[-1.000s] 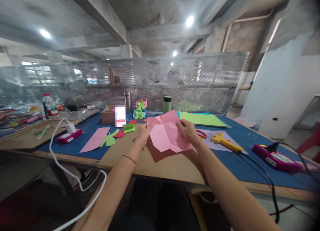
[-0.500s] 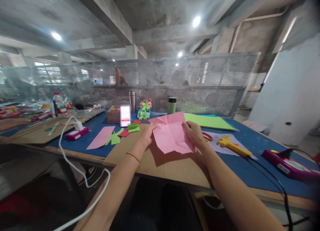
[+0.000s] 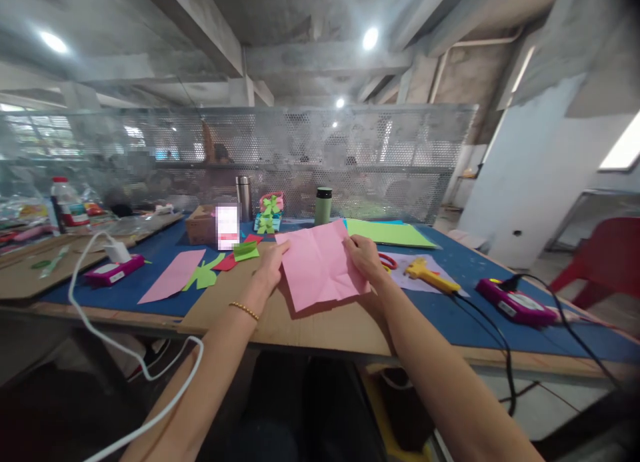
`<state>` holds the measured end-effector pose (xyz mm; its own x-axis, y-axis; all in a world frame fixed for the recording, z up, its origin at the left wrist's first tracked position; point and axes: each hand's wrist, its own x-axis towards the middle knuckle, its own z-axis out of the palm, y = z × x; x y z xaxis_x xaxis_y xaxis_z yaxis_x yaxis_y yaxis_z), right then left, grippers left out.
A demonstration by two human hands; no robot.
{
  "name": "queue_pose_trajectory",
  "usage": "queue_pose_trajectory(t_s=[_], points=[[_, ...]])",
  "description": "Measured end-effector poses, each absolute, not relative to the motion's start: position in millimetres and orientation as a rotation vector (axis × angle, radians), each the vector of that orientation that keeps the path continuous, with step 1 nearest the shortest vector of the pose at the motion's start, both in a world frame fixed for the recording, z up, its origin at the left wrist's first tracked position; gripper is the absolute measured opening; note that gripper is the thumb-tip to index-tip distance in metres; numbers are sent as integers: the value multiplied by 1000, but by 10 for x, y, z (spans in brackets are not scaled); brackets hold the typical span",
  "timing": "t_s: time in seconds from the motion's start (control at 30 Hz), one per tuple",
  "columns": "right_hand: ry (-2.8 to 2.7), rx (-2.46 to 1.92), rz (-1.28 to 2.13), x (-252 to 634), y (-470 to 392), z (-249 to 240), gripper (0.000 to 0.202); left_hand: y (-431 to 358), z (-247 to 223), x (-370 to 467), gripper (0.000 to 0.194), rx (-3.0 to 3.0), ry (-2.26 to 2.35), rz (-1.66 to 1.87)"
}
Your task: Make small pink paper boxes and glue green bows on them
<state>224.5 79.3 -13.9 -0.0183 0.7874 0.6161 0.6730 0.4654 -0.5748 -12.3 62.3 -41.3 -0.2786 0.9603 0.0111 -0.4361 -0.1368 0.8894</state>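
A creased sheet of pink paper (image 3: pixel 323 265) is stretched between my two hands, just above a piece of brown cardboard (image 3: pixel 240 315). My left hand (image 3: pixel 273 262) pinches its left edge, and a beaded bracelet (image 3: pixel 244 310) circles that wrist. At the right edge, my right hand (image 3: pixel 364 257) is closed on the paper with the thumb on top. Left of the cardboard lie another pink paper piece (image 3: pixel 173 275) and a green paper cutout (image 3: pixel 204 274). Red scissors (image 3: pixel 387 261), partly hidden, and a yellow glue gun (image 3: pixel 430 275) rest to the right.
Purple power strips (image 3: pixel 115 270) stand at both sides, with a white cable (image 3: pixel 80 302) looping past my left arm. Green sheets (image 3: pixel 390 233), a green tumbler (image 3: pixel 323 207), a steel flask (image 3: pixel 243 199) and a cardboard box (image 3: pixel 200 225) line the back. A red chair (image 3: pixel 595 262) is at right.
My view has turned to the right, so the table's things shift left and the red chair appears. The pink paper is flatter now, its lower edge less ragged, still held by both hands.
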Motion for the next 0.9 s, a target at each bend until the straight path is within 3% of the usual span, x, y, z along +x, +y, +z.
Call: queue_pose_trajectory(t_s=[0.67,0.9], points=[[-1697,-1197,184,2319,807,-113,38,530,-353,-125,30,1001,1237,1686],[-1671,-1175,186,2305,780,-100,39,565,-358,-148,48,1196,1457,1812]])
